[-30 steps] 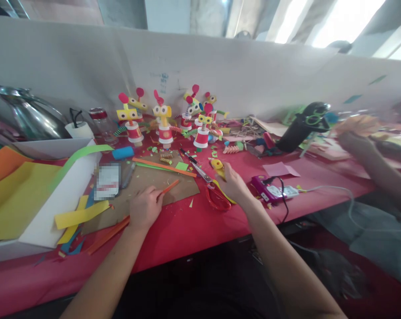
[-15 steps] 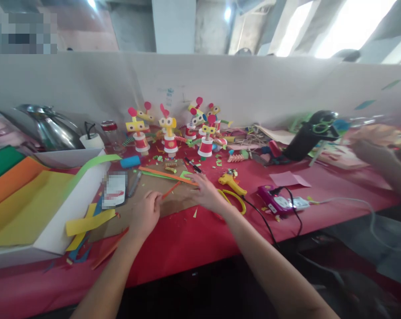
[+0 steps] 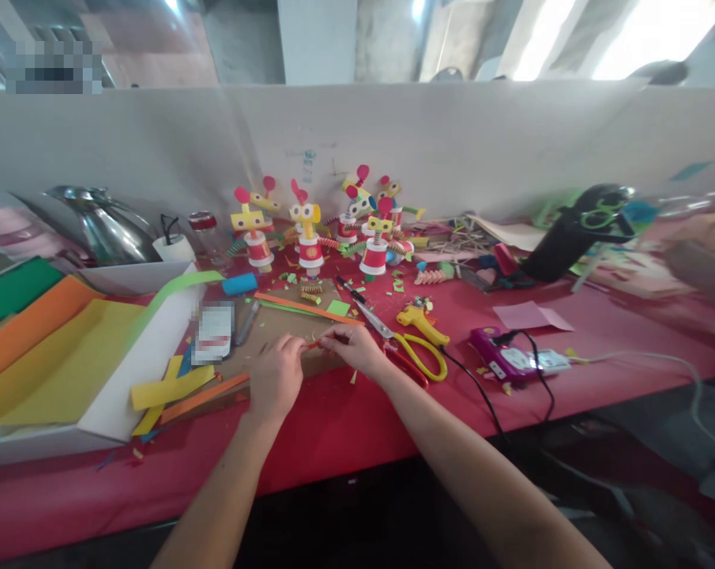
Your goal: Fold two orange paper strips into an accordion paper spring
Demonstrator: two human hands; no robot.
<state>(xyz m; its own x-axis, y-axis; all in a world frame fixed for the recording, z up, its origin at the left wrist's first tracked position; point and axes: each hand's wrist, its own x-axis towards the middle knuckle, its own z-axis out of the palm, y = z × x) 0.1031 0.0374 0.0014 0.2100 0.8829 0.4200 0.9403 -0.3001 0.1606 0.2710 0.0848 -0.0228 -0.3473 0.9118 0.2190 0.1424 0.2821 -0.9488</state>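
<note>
Close together over a brown board [image 3: 227, 365], both hands pinch a thin orange paper strip [image 3: 313, 344]. My left hand [image 3: 278, 371] has its fingers closed on the strip's left end. The other end sits between the fingertips of my right hand [image 3: 355, 348]. Behind them a longer orange strip [image 3: 298, 307] lies by a green paper piece [image 3: 339, 308] and small folded paper springs [image 3: 310, 294]. Scissors with yellow and red handles [image 3: 419, 354] rest right of my right hand.
Paper-cup figures [image 3: 311, 251] stand at the back. A white box of coloured paper [image 3: 137, 371] is on the left, beside a phone [image 3: 213, 332]. Right are a yellow glue gun [image 3: 419, 322], a purple power strip [image 3: 499, 354] and another person's arm [image 3: 701, 257].
My right hand has come down and closed on the strip's free end, near my left hand. The scissors' blades now show. The view has shifted slightly.
</note>
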